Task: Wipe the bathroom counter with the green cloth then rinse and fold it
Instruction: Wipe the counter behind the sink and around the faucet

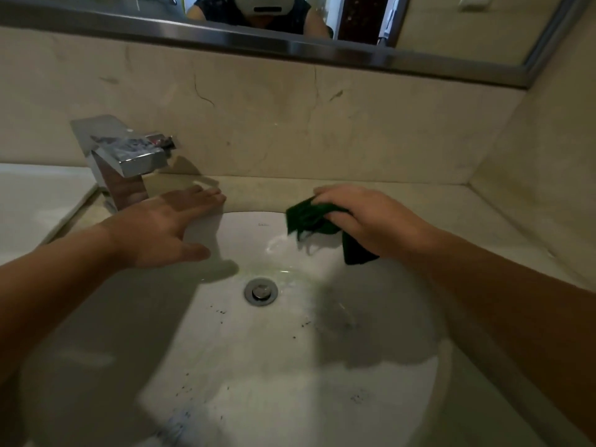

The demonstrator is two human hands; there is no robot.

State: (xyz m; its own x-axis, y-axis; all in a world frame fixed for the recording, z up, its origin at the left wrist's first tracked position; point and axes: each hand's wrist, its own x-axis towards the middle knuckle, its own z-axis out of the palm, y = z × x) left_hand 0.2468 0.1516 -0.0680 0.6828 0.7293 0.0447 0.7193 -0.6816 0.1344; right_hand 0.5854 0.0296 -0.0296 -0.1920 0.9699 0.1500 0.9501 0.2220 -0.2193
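My right hand (364, 217) grips the bunched dark green cloth (311, 219) at the far right rim of the white sink (290, 366). Part of the cloth hangs down into the basin below my palm. My left hand (167, 227) lies flat with fingers spread on the beige counter (403, 201) at the basin's far left rim, just right of the chrome tap (129, 156). It holds nothing. Water and a greenish tint lie around the drain (260, 291), and dark specks dot the basin.
A beige stone backsplash (290, 124) rises behind the counter, with a metal-framed mirror (290, 46) above it. A side wall closes the counter on the right. A second white basin edge (32, 195) shows at the far left.
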